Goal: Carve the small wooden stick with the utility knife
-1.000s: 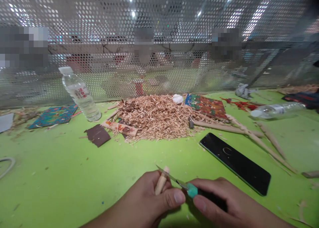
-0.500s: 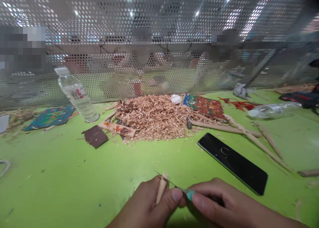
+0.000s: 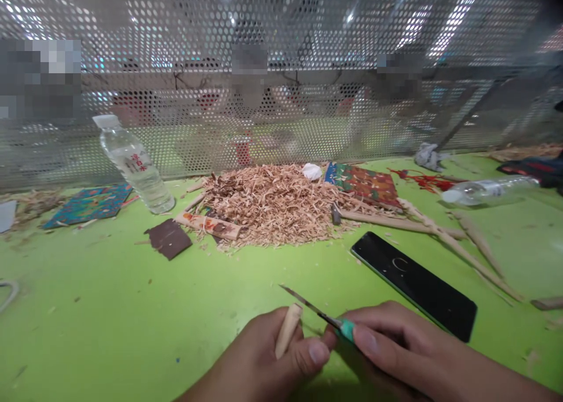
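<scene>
My left hand (image 3: 268,355) is closed round a short, pale wooden stick (image 3: 288,330), whose rounded upper end sticks out above the fingers. In my right hand (image 3: 391,343) is a carving knife (image 3: 314,309) with a thin narrow blade and a green wrap at the front of its handle. The blade points up and to the left, just beyond the stick's tip and apart from it. The rest of the handle is hidden in my right palm. Beyond the hands lies a big heap of wood shavings (image 3: 272,205).
A black phone (image 3: 416,285) lies right of centre, with long wooden sticks (image 3: 479,244) behind it. A water bottle (image 3: 136,164) stands at left; another bottle (image 3: 488,191) lies on its side. Brown sandpaper (image 3: 169,239) rests near the shavings. A perforated metal screen (image 3: 281,121) closes the back.
My right hand has drawn the knife right, off the stick's tip, so the blade is now clear of the wood. The left hand still holds the stick, now tilted slightly more to the right.
</scene>
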{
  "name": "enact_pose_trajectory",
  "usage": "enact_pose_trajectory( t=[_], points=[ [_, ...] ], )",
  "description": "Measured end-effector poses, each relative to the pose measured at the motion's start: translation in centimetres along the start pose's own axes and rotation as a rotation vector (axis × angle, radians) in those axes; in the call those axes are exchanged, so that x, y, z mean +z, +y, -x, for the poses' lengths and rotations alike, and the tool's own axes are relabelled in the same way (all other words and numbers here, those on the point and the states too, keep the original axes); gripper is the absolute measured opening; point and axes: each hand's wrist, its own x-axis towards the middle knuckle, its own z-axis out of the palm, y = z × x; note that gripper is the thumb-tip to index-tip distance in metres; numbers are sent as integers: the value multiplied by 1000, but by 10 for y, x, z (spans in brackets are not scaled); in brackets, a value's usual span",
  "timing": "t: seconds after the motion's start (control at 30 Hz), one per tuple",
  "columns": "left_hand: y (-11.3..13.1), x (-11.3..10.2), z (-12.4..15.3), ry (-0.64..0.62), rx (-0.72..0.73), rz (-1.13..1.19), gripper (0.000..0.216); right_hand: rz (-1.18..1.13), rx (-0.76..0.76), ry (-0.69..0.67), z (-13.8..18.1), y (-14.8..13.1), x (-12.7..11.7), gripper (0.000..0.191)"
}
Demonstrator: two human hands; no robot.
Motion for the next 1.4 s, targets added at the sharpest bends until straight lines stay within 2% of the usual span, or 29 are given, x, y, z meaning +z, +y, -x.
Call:
enact_pose_trajectory(
  t=[0.07,0.13,0.23,0.4,0.63,0.87,1.03,1.27,1.4],
  points=[
    [2,-1,1,23,-13,-24,57,98,-102,78,1,-2,0,62],
    [2,-2,1,28,-17,-19,57,161,-144,65,0,-3,0,57],
    [-1,-3,-1,0,-39,20,58,176,-139,0,-4,-5,1,53],
    [-7,-2,-3,-62,-7,91,55,225,-150,29,-7,-1,3,55],
    [-14,-3,-3,-31,15,88,57,263,-147,11,-9,0,4,56],
    [-12,-1,-3,-49,-13,132,54,223,-154,14,-7,-2,5,57],
    [-11,-2,-4,8,-56,41,62,127,-152,-11,-8,0,7,63],
    [-12,0,-3,22,-42,110,58,-174,102,-105,-8,8,9,66],
    [-12,2,-4,28,-17,108,57,-103,35,-64,-8,5,8,71]
  ],
)
